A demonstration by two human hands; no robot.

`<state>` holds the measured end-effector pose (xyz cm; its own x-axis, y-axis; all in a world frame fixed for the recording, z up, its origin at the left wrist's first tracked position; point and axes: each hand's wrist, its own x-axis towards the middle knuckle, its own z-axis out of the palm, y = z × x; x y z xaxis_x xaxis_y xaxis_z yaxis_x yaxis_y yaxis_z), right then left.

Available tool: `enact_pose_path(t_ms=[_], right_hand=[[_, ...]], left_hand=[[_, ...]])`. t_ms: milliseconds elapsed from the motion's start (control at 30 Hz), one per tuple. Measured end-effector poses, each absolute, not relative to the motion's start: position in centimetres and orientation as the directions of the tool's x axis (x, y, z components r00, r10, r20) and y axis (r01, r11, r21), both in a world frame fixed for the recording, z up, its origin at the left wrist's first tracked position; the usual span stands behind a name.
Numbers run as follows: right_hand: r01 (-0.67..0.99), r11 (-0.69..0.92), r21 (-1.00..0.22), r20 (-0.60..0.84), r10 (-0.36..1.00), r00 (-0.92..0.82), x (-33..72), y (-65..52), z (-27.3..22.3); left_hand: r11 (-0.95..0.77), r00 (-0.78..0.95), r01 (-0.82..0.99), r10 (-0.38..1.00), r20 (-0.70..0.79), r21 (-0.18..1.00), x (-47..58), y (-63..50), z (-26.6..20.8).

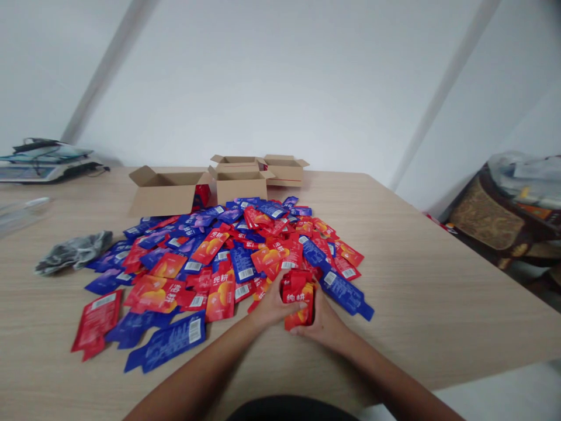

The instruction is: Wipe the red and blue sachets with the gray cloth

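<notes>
Both hands grip a small stack of red pouches (298, 318) with an orange fruit print, above the table's near side. My left hand (274, 304) is closed on the stack's left side, thumb across the front. My right hand (322, 318) wraps its right side, fingers partly hidden behind it. Just beyond lies a wide heap of red pouches (221, 292) and blue pouches (243, 262), overlapping and turned every way. One blue pouch (346, 292) lies to the right of my right hand, its spout end pointing toward the lower right.
Open cardboard boxes (241, 186) stand behind the heap; a larger open box (164, 199) is at their left. A crumpled grey cloth (74, 252) lies left of the heap. A scale (44, 171) sits far left. Beyond the table's right edge stands a patterned chair (486, 213).
</notes>
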<state>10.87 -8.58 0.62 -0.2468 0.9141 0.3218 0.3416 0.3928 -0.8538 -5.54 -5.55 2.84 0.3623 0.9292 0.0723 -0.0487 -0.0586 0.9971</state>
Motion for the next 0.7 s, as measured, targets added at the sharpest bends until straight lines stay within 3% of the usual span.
enact_pose_path(t_ms=[267,500,700], right_hand=[[0.361,0.395,-0.845,0.362,0.919,-0.157,11.1,-7.8,-0.7],[0.203,0.379,-0.903,0.353,0.923,-0.155,11.3,-8.5,0.1],[0.295,0.429,-0.854,0.388,0.902,-0.188,11.2,-8.0,0.0]], left_hand=[[-0.05,0.38,-0.085,0.922,0.079,0.995,-4.8,-5.5,3.6],[-0.043,0.457,-0.248,0.875,0.157,0.968,-4.1,-6.4,3.2],[0.023,0.458,-0.258,0.883,0.101,0.966,-3.7,-6.5,2.8]])
